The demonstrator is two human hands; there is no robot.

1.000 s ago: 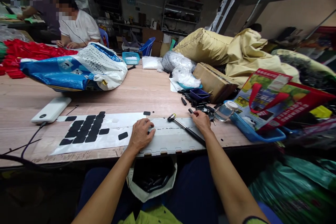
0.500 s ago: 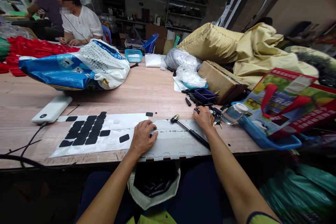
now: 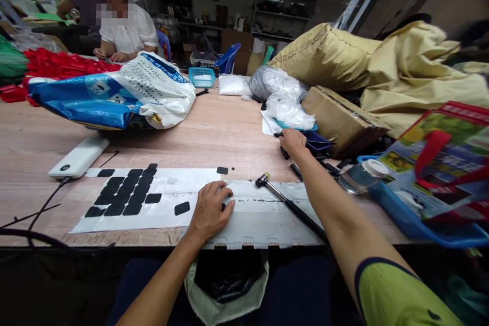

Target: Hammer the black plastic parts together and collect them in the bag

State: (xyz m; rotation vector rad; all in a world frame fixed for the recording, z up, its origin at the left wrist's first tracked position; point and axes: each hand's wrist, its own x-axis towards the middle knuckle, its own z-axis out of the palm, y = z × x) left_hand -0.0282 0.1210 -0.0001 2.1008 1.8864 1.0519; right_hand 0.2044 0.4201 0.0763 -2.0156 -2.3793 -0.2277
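Note:
My left hand [image 3: 212, 209] lies on a grey plastic sheet [image 3: 263, 229], its fingers apart. A small dark piece [image 3: 223, 207] shows in the gap between thumb and index finger. My right hand [image 3: 294, 141] reaches out to loose black pieces [image 3: 284, 153] beside a purple tray [image 3: 323, 143]. Its fingers bend downward and their tips are hidden, so a grip cannot be made out. A small hammer [image 3: 284, 198] with a black handle rests on the grey sheet, partly below my right forearm. On the left, a white backing sheet [image 3: 153, 219] carries several black rounded stickers [image 3: 132, 183].
A white power bank [image 3: 78, 158] with a cable sits left. Behind it lies a blue-white sack [image 3: 126, 94]. To the right are a clear jar [image 3: 362, 175], a blue basket [image 3: 405, 219] and a cardboard box [image 3: 340, 117]. An open bag [image 3: 191, 290] hangs below the table edge. Co-workers sit back left.
My right hand has moved forward, away from me, over the black pieces toward the purple tray. My left hand stays on the grey sheet. The view has shifted slightly.

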